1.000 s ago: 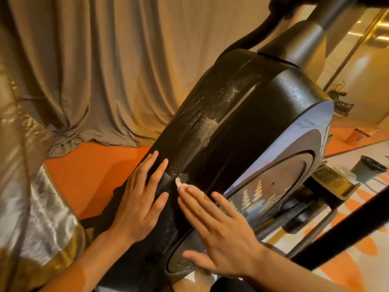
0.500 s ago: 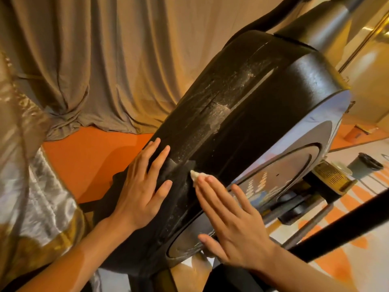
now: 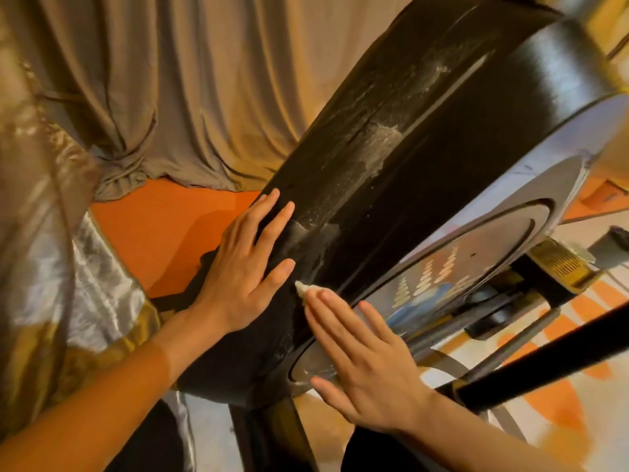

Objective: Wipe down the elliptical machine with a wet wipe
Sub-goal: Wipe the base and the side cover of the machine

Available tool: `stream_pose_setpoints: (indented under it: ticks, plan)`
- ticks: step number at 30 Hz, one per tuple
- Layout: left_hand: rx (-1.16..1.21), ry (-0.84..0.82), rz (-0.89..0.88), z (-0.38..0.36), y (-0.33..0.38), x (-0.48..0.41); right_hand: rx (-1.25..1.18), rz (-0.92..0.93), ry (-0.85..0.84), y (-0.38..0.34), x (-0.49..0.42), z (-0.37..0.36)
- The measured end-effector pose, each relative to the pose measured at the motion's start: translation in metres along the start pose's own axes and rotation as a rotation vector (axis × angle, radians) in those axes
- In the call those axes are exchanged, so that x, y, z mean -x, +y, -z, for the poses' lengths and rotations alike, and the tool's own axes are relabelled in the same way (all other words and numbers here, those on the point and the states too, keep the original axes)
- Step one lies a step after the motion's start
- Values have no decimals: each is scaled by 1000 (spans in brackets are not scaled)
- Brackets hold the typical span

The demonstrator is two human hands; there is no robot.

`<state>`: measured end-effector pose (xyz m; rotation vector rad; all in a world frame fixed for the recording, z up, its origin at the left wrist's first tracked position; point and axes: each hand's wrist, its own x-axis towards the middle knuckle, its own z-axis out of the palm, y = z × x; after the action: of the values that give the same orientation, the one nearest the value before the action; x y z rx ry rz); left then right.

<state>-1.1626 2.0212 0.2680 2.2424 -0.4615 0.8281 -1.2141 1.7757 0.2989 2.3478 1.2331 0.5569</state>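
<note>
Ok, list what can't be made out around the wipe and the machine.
- Wipe: head view, only a white tip shows; the right hand covers the rest.
- Machine: head view, the top edge cuts off its upper post.
- Machine surface under the left hand: head view, hidden by that hand.
- Floor items at the right edge: head view, blurred and cropped.

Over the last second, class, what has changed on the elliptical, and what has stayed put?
The right hand, flat fingers pressing the wet wipe, slid it slightly up the black housing, then back down to just below the thumb of the left hand, which stayed flat on the housing.
</note>
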Motion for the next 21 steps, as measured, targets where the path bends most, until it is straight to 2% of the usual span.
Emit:
stream_pose_setpoints:
  ticks: [2, 4, 7, 9, 11, 14, 16, 19, 21]
  plan:
    - [-18, -23, -15, 2, -3, 0, 36, 91, 20, 19, 0, 7]
    - [-20, -35, -20, 3, -4, 0, 73, 77, 130, 55, -5, 29]
    - [-24, -39, -23, 2, -5, 1, 129, -144, 326, 107, -17, 59]
    - [-26, -32, -21, 0, -5, 1, 112, -263, 379, 109, -22, 57]
    - [-40, -25, -29, -1, -6, 1, 59, -249, 350, 77, -21, 35]
    - [-43, -24, -31, -2, -8, 1, -9, -12, 127, 8, -9, -6]
    - [-26, -30, -32, -2, -8, 1, 11, 122, 10, -9, -1, -17]
    - [-1, -39, -43, -1, -11, 0, 49, 160, 73, 21, -4, 2]
    - [26, -38, -55, 0, -14, -1, 87, -5, 203, 57, -18, 33]
